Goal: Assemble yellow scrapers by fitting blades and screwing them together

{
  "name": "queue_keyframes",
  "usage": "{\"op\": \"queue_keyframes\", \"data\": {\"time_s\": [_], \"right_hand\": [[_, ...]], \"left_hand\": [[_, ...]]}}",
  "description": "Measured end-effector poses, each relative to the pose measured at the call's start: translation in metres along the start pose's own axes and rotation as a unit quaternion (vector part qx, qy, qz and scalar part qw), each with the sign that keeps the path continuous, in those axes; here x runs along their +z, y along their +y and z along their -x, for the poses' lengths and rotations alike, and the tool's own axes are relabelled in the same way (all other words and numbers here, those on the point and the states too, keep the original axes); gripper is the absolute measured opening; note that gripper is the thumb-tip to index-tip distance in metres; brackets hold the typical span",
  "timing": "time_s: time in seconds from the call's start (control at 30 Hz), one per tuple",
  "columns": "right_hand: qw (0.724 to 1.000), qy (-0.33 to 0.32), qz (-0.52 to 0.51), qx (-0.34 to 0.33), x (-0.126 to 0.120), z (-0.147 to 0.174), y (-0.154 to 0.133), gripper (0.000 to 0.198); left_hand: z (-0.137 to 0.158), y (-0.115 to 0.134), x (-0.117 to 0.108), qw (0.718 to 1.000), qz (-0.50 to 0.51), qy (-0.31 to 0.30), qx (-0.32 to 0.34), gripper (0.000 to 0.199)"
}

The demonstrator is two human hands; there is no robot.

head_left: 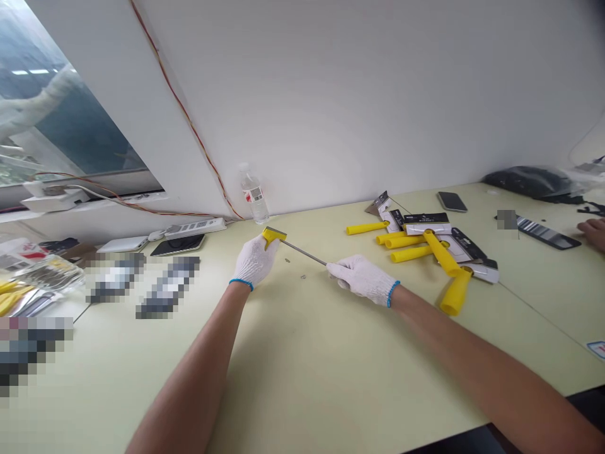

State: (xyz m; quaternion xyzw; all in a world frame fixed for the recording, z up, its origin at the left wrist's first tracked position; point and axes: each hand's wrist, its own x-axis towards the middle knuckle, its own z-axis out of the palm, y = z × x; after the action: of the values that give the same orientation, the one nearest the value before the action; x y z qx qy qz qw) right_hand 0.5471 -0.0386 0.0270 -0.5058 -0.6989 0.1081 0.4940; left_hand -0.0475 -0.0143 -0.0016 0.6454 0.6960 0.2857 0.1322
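My left hand, in a white knit glove with a blue cuff, is closed around a yellow scraper head with a grey metal edge. From my right hand, gloved the same way, a thin metal shaft reaches to the yellow head. It looks like a screwdriver; its handle is hidden in my fist. Whether its tip sits in a screw is too small to tell. On the table below lie tiny metal pieces, one a screw-like bit.
Several yellow-handled scrapers with black-and-white cards lie at the right. A water bottle stands against the wall. A power strip and phone are at the left. Another person's hand rests at the far right, near a dark strip.
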Motion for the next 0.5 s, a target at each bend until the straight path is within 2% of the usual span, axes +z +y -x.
{"op": "queue_keyframes", "data": {"time_s": [0.03, 0.07, 0.13, 0.17, 0.2, 0.23, 0.3, 0.43, 0.5], "right_hand": [[0.998, -0.061, -0.018, 0.01, 0.049, 0.01, -0.038, 0.072], [0.994, -0.096, -0.032, 0.033, 0.102, 0.021, -0.077, 0.077], [0.985, -0.162, -0.038, 0.033, 0.204, 0.039, -0.137, 0.077], [0.982, -0.181, -0.036, 0.036, 0.244, 0.045, -0.155, 0.076], [0.98, -0.195, -0.033, 0.039, 0.275, 0.047, -0.164, 0.076], [0.978, -0.203, -0.028, 0.042, 0.295, 0.047, -0.166, 0.076], [0.977, -0.208, -0.014, 0.046, 0.309, 0.042, -0.155, 0.075], [0.976, -0.211, 0.032, 0.052, 0.295, 0.029, -0.126, 0.061], [0.977, -0.193, 0.074, 0.059, 0.293, 0.026, -0.116, 0.062]], "left_hand": [[-0.001, -0.001, 0.0, 1.0, 0.0, 0.002, -0.001, 0.026], [-0.001, -0.002, 0.0, 1.0, 0.0, 0.004, -0.002, 0.025], [-0.003, -0.005, 0.001, 1.0, 0.0, 0.01, -0.004, 0.025], [-0.004, -0.006, 0.001, 1.0, 0.0, 0.012, -0.006, 0.025], [-0.005, -0.007, 0.002, 1.0, 0.0, 0.013, -0.007, 0.025], [-0.005, -0.009, 0.003, 1.0, 0.001, 0.013, -0.008, 0.026], [-0.006, -0.011, 0.005, 1.0, 0.005, 0.007, -0.007, 0.028], [-0.008, -0.015, 0.01, 1.0, 0.017, -0.002, -0.002, 0.034], [-0.01, -0.018, 0.008, 1.0, 0.022, 0.003, -0.005, 0.038]]}}
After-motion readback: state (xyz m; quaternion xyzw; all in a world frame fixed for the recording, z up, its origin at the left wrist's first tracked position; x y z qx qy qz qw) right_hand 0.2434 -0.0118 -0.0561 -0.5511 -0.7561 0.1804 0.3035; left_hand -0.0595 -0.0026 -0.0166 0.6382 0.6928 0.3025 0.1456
